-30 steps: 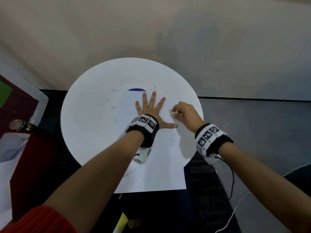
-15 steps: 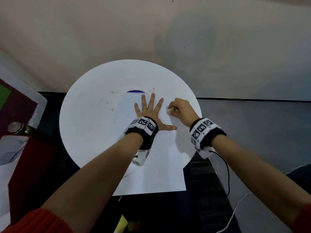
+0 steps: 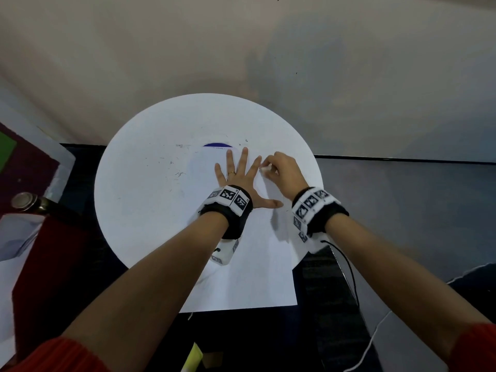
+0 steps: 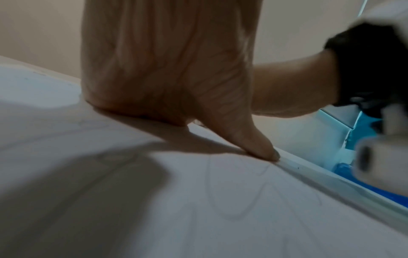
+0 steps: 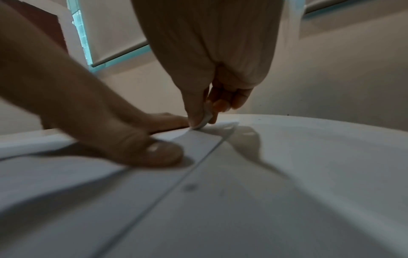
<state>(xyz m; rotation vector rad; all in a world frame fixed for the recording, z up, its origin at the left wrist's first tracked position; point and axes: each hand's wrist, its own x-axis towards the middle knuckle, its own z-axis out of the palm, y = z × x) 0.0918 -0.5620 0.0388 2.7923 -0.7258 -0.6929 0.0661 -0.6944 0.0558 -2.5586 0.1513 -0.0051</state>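
nearest us, the sheet of paper hangs its near edge off the round table, so it wants pinning down. on the middle of the sheet lies the left hand, palm down, fingers straight and fanned wide apart, thumb stretched toward the sheet's right edge. my read: that wide spread is there to hold the paper taut and flat. faint pencil curves show on the sheet below that thumb. a little farther up, close to the sheet's right edge and just beside the left index fingertip, is the right hand. its fingers are curled, with thumb and forefinger clamped on a small white block, an eraser by the look of it, its lower corner touching the sheet. such a low pinch looks chosen for pressure and control on a small spot. at the sheet's far edge a purple sliver peeks out, and beyond it is the plain wall.
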